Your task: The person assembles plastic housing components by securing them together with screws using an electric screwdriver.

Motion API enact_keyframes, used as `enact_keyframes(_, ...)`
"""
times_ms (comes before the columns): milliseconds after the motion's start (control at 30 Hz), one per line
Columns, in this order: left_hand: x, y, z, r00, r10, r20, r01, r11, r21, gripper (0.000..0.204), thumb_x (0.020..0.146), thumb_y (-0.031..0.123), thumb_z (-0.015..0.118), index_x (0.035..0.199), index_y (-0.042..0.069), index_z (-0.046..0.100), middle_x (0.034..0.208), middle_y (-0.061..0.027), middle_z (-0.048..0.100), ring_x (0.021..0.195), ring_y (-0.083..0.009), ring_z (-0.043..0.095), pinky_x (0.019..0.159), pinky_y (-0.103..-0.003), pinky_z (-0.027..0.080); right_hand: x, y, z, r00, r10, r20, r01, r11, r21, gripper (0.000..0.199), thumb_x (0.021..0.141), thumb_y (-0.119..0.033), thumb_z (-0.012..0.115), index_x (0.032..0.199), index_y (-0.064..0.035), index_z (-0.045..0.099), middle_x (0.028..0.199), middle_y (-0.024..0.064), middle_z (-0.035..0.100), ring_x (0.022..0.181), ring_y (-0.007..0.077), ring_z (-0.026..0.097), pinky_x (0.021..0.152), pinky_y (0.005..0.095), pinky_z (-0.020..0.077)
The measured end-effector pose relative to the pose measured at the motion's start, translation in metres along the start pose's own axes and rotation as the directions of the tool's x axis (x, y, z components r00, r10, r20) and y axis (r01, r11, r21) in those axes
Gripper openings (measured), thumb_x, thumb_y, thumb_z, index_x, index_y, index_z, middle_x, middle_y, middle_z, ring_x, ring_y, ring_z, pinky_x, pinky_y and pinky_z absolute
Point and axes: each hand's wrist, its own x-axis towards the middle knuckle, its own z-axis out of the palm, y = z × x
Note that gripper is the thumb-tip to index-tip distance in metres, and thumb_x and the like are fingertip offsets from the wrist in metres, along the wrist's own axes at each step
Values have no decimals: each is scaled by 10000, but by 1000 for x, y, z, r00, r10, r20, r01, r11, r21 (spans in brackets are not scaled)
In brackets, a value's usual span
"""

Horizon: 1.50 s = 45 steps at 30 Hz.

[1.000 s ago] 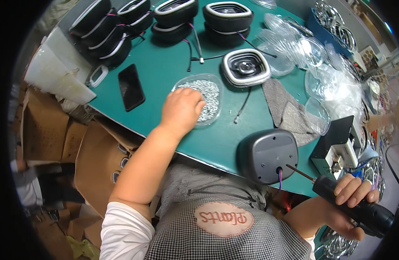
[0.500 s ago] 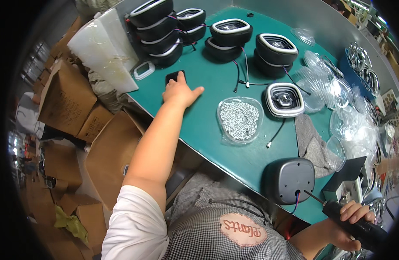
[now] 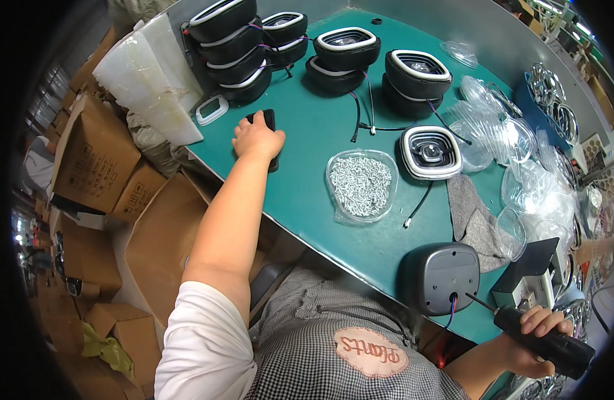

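Observation:
My left hand [image 3: 257, 140] reaches over the far left of the green table and grips a black phone [image 3: 273, 163], fingers on one side and thumb on the other. At the lower right, my right hand [image 3: 537, 340] is wrapped round a black electric screwdriver [image 3: 550, 347]. Its bit points at the back of a rounded black speaker housing [image 3: 440, 267], close to the hole where red and blue wires come out; contact I cannot tell. A clear plastic tub of silvery screws [image 3: 361, 185] stands between my hands. Beyond it lies a black speaker unit with a white rim [image 3: 430, 153].
Stacked speaker units [image 3: 233, 60] line the table's far side, with cables trailing. Clear plastic covers [image 3: 513, 140] and a grey cloth [image 3: 477, 223] lie to the right, a blue bin [image 3: 550, 113] of chrome rings behind. Cardboard boxes [image 3: 97, 160] crowd the left.
My left hand has gone from spread fingers touching the phone to a grip around it, and the phone sits slightly nearer. The right hand and screwdriver hold their place; the whole view shifted slightly.

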Motion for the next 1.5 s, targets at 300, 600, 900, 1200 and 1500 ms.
enact_keyframes(300,0,-2,3,997,9,-79,-9,1000,-7,761,779,340,692,1460,180,391,1436,-183,413,1325,-345,403,1077,-499,339,-2,-2,-3,998,2,65,-4,1000,30,738,776,-602,711,1133,1,479,794,55,472,613,150,492,607,285,428)
enact_keyframes(600,-117,54,15,505,815,-282,-862,462,-208,277,775,279,742,1002,122,719,1064,-80,675,1088,-291,572,935,-436,431,-3,8,-2,1000,8,5,-8,1000,-4,731,776,-601,707,1130,-4,478,796,58,476,618,158,494,619,296,438)
enact_keyframes(900,-141,60,41,500,864,-57,-863,492,-112,141,805,244,703,851,112,686,939,-69,640,972,-275,580,891,-435,421,-3,2,-2,999,-8,51,7,1000,2,732,775,-599,712,1134,-6,475,810,62,483,629,162,502,625,297,441)
enact_keyframes(1200,-150,61,28,543,798,-264,-826,449,-342,103,874,193,665,904,96,682,907,-68,670,903,-233,636,795,-379,504,-1,-4,6,997,-5,80,1,999,51,712,772,-588,717,1116,-7,491,800,51,484,627,152,499,622,293,436)
enact_keyframes(1500,-251,71,-11,393,919,-10,0,-11,-1000,144,947,169,648,963,26,651,846,-36,640,792,-112,599,727,-264,496,13,-20,39,982,-89,-168,149,908,392,626,600,-338,830,1000,-12,476,766,27,493,595,131,498,611,265,430)
